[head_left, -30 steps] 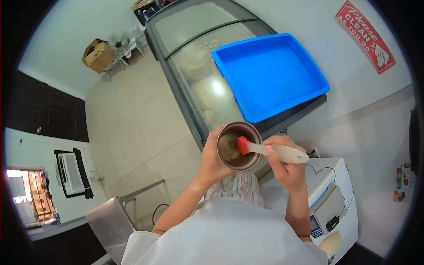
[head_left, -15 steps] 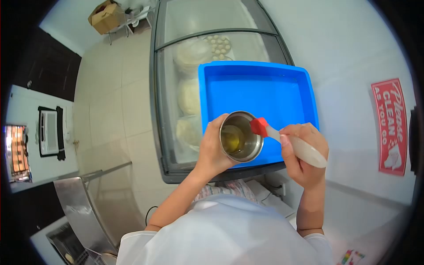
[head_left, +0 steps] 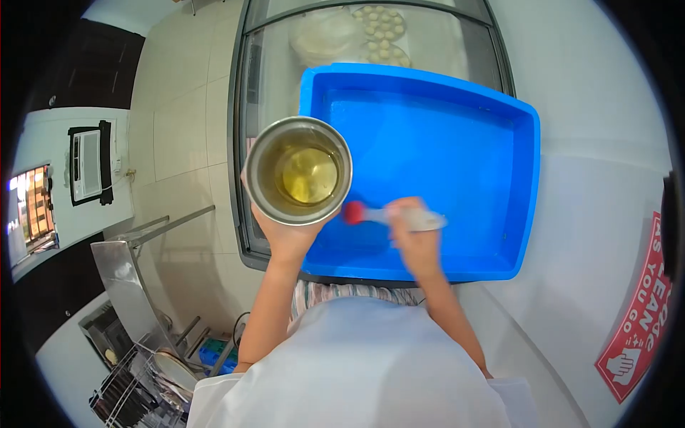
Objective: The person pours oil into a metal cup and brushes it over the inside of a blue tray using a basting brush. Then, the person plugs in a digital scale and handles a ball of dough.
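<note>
As left hand (head_left: 284,235) clasps cup (head_left: 266,175) over tray (head_left: 442,143) rim, right hand (head_left: 414,239) grips brush (head_left: 373,215) above its floor.

A single camera sits on the person's head and looks forward and steeply down. The front of the white shirt (head_left: 349,371) fills the bottom middle, seen from above and close by. Both forearms reach away from the lens, so that the left hand (head_left: 289,235) and the right hand (head_left: 412,228) fall near the centre, at arm's reach. The view looks almost straight into the metal cup (head_left: 267,178) and down onto the blue tray (head_left: 442,143). The wide lens bends straight edges and leaves dark, rounded corners. It takes in a distant door (head_left: 100,64) at left and a sign (head_left: 631,328), cut off, at right.
</note>
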Motion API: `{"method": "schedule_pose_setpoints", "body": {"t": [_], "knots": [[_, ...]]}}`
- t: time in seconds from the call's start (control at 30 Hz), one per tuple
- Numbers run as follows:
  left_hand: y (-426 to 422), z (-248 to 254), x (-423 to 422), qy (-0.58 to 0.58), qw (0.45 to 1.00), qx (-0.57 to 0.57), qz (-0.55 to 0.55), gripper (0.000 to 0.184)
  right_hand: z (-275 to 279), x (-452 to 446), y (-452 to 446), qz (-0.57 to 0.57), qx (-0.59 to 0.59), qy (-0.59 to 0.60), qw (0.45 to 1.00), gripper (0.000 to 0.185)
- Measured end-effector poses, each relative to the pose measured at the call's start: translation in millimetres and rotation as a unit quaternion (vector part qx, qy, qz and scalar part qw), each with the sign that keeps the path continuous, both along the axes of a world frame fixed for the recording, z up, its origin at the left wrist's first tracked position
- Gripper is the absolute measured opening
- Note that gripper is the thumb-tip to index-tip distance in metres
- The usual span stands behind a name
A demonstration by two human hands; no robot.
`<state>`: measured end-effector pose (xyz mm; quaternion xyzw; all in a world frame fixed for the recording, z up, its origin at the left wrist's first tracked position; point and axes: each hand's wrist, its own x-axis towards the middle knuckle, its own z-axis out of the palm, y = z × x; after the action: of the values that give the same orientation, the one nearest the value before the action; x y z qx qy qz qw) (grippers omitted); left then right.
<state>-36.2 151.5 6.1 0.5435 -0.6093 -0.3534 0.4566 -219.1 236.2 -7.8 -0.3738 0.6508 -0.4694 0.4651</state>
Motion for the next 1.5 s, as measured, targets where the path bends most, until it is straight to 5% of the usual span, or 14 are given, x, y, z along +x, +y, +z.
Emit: {"method": "schedule_pose_setpoints", "body": {"t": [0.1,0.17,0.3,0.37,0.5,0.6,0.73,0.9,0.97,1.1,1.17,1.27,1.43,1.5], "knots": [[-9.4,-9.5,-9.6,-0.026,1.000,-0.007,0.002,0.095,-8.7,20.4,12.0,0.083,-0.010,-0.036,0.996,0.011],[-13.7,-30.3,-21.2,0.001,0.998,-0.069,-0.014,0.094,2.0,-12.5,27.1,0.114,0.036,0.046,0.992,0.011],[-18.8,-46.9,-38.3,-0.008,0.992,-0.125,-0.004,0.093,29.2,-134.2,60.5,0.013,0.130,0.151,0.980,0.015],[-20.1,-47.9,-46.7,-0.014,0.990,-0.138,0.005,0.092,45.2,-174.1,55.0,-0.011,0.113,0.223,0.968,0.015],[-21.0,-42.2,-45.3,-0.002,0.989,-0.147,-0.024,0.094,50.3,-208.3,-9.2,0.117,-0.063,0.434,0.891,0.017],[-19.1,-46.5,-45.1,0.009,0.999,-0.033,-0.003,0.097,43.4,-203.7,-45.6,0.104,-0.083,0.405,0.904,0.019],[-20.7,-50.1,-47.7,0.002,0.994,-0.097,0.049,0.098,33.3,-213.4,-35.5,0.126,-0.059,0.414,0.900,0.020],[-14.8,-51.7,-43.8,-0.009,0.996,-0.072,0.046,0.100,67.6,-204.0,54.8,0.132,0.048,0.367,0.919,0.020],[-15.1,-50.6,-42.0,-0.040,0.995,-0.069,0.055,0.102,88.7,-199.5,64.6,0.167,0.254,0.224,0.926,0.016],[-13.0,-62.0,-36.2,-0.113,0.986,-0.112,0.047,0.104,86.8,-223.6,34.7,0.237,0.278,0.186,0.912,0.011],[-13.9,-63.9,-35.6,-0.147,0.978,-0.141,0.047,0.105,74.8,-236.3,2.9,0.218,0.243,0.210,0.921,0.012],[-12.4,-61.0,-38.6,-0.043,0.988,-0.138,0.055,0.090,66.0,-218.5,-20.0,0.200,0.139,0.288,0.926,0.012],[-16.1,-71.7,-24.1,-0.062,0.989,-0.127,0.040,0.092,52.5,-179.8,-6.0,0.297,-0.035,0.430,0.852,0.015],[-14.7,-77.6,-19.4,-0.066,0.991,-0.114,0.027,0.100,59.3,-162.1,4.4,0.336,0.019,0.323,0.885,0.014]]}}
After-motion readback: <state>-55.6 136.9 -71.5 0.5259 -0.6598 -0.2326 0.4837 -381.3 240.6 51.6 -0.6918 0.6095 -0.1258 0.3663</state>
